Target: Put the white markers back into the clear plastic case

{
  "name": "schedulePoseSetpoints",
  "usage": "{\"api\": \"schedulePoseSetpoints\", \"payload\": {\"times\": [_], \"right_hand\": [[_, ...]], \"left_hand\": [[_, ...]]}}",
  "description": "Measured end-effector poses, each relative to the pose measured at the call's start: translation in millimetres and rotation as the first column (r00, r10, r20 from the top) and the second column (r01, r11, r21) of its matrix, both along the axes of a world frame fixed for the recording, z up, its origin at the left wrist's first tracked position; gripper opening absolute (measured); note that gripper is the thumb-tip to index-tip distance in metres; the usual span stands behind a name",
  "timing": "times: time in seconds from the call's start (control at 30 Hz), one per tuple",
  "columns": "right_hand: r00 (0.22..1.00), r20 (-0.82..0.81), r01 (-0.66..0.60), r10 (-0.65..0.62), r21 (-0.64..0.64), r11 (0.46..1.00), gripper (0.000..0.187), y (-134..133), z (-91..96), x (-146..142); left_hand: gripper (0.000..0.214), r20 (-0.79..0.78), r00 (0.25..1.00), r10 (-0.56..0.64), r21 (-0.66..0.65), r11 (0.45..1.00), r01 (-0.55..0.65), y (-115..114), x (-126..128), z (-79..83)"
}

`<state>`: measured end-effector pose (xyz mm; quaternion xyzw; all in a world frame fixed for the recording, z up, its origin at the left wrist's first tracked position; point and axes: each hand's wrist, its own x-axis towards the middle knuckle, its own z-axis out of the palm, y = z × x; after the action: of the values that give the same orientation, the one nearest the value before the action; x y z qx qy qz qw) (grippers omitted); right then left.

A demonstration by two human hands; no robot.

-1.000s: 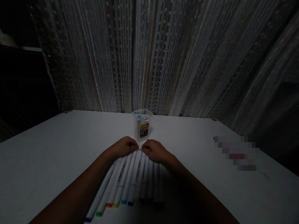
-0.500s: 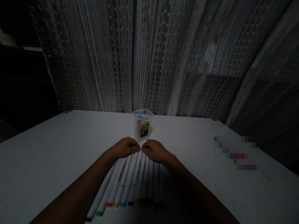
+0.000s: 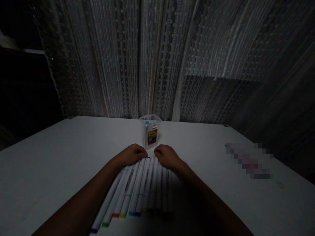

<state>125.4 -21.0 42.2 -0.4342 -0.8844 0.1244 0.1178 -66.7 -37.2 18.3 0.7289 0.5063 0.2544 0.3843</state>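
Note:
Several white markers (image 3: 134, 186) lie side by side on the table, fanned slightly, their coloured ends towards me: purple, green, orange, yellow and blue among them. My left hand (image 3: 134, 154) is curled at the far ends of the left markers, fingers pressed together on them. Across a small gap, my right hand (image 3: 167, 155) bends its fingers down over the far ends of the right markers. Between the hands, a purple tip and a yellow tip show. Just beyond stands a clear plastic container (image 3: 145, 136) with a colourful label, holding a blue-ended marker (image 3: 147, 123) upright.
The white table (image 3: 73, 157) reaches back to a patterned curtain (image 3: 157, 59). On the right side of the table lies a blurred-out flat item (image 3: 248, 161). Shadow covers the near right part of the markers.
My right hand has shifted a little to the right, away from the left hand, uncovering the yellow marker tip. My left hand has hardly moved.

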Motion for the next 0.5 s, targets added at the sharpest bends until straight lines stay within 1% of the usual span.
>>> {"api": "schedulePoseSetpoints", "payload": {"times": [0.13,0.27,0.37,0.5], "right_hand": [[0.982,0.050,0.178,-0.180,0.046,0.983,0.024,5.1,3.2,6.5],[0.939,0.106,0.325,-0.328,0.044,0.945,0.026,7.2,8.3,15.7],[0.919,0.152,0.364,-0.364,0.032,0.931,0.031,6.8,12.4,22.2],[0.916,0.213,0.355,-0.339,-0.041,0.934,0.033,4.5,15.9,24.6]], "left_hand": [[0.033,-0.003,1.000,0.002,-0.013,1.000,-0.002,-1.6,1.9,4.2],[0.034,-0.007,1.000,0.004,-0.013,1.000,-0.004,-0.7,2.1,4.4],[0.035,-0.027,1.000,0.006,0.003,1.000,-0.006,0.2,1.4,3.0],[0.035,-0.058,0.998,0.016,0.032,0.999,-0.014,0.2,1.5,2.0]]}}
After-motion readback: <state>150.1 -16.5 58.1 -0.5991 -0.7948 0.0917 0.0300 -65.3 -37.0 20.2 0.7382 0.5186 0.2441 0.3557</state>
